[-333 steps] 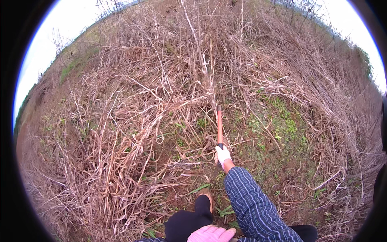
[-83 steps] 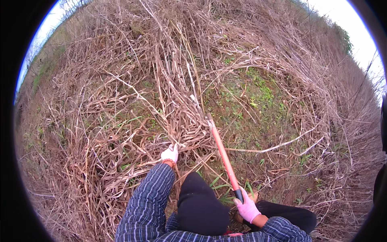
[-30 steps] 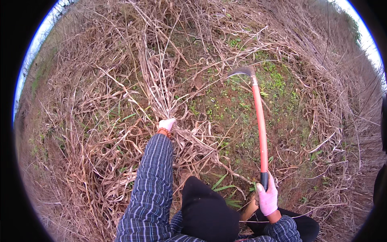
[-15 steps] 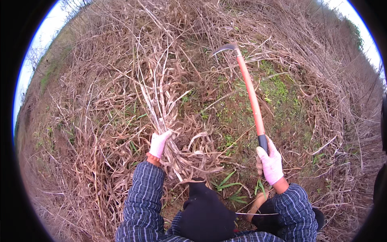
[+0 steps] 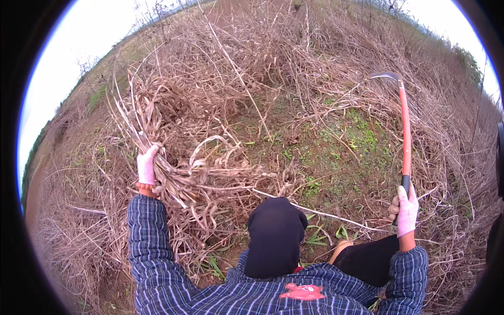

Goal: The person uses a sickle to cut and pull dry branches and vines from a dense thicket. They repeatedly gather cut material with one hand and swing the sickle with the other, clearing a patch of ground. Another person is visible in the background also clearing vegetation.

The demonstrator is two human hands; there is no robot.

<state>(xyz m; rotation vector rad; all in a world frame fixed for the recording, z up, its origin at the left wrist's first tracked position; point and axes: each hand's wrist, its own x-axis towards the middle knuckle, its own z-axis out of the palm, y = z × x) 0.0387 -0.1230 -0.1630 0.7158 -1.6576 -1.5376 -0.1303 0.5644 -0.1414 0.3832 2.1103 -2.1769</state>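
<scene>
My left hand, in a pale pink glove, grips a bundle of dry stalks and curled leaves, raised out to the left. Loose straw trails from it toward the middle. My right hand, gloved alike, is closed round the black grip of a long-handled sickle held upright at the right. Its red-orange shaft ends in a curved metal blade pointing left. My dark-trousered knee is bent below me.
Dry flattened grass covers much of the sloping ground, with a patch of bare soil and small green plants at centre right. Taller dry brush stands at the right edge. A field and pale sky lie beyond.
The bundle has been lifted and carried left in my left hand, away from the middle. The sickle has moved right. The view has tilted up, showing more horizon.
</scene>
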